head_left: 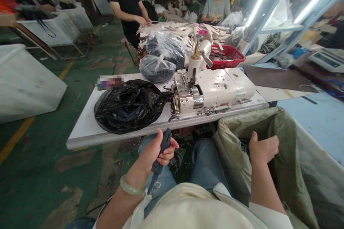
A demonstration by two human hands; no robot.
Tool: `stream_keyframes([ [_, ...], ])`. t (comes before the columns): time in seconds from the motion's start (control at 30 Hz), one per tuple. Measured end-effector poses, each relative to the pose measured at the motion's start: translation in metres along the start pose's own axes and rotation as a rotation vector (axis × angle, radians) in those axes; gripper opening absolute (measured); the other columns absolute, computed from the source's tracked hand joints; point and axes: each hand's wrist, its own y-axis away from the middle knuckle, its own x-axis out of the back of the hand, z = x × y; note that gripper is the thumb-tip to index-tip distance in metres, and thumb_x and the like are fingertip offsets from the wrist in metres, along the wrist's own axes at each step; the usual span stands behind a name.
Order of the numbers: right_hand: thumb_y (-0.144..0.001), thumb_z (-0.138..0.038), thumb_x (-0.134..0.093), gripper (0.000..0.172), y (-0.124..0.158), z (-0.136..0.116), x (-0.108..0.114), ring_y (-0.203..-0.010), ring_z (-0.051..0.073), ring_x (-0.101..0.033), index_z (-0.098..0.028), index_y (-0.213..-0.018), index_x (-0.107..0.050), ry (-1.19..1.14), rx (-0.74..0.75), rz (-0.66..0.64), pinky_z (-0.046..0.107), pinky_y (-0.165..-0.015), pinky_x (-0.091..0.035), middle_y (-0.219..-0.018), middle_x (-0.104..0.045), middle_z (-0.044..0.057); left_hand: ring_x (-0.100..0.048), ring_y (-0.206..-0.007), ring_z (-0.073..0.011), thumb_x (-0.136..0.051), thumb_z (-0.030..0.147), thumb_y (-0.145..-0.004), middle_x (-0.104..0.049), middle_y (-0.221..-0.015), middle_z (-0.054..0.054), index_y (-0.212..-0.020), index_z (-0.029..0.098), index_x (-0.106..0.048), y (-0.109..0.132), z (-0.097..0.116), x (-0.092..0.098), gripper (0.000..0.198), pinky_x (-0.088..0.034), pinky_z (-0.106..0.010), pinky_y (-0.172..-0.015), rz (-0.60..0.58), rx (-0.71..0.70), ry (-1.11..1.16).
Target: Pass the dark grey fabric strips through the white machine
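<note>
My left hand (158,154) grips a dark grey strap (160,161) in front of my knees, with a small metal ring (157,185) dangling at its lower end. My right hand (263,148) is curled into a loose fist above the mouth of a green woven sack (268,150), its fingers partly hidden. Ahead on the white table (80,139) sit a cream-white industrial bench machine (212,89) and a bulging black plastic bag (129,107). Neither hand touches them.
Clear bags of dark material (161,59) and a red plastic basket (225,57) stand behind the machine. Beyond lies a heap of pale strips (185,32), with a standing person (125,3) and a seated person (216,9) at it. White bins stand left on the green floor.
</note>
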Motion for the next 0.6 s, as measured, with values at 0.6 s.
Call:
stream_keyframes([
  [0.6, -0.081, -0.039, -0.068, 0.018, 0.128, -0.182, -0.016, -0.098, 0.023, -0.061, -0.023, -0.080, -0.075, -1.348, 0.079, -1.254, 0.035, -0.083, -0.047, -0.104, -0.069, 0.007, -0.014, -0.039, -0.0025, -0.035, 0.075, -0.078, -0.031, -0.051, 0.007, -0.089, 0.011, -0.059, 0.001, -0.005, -0.022, 0.069, -0.009, -0.012, -0.034, -0.027, 0.114, 0.026],
])
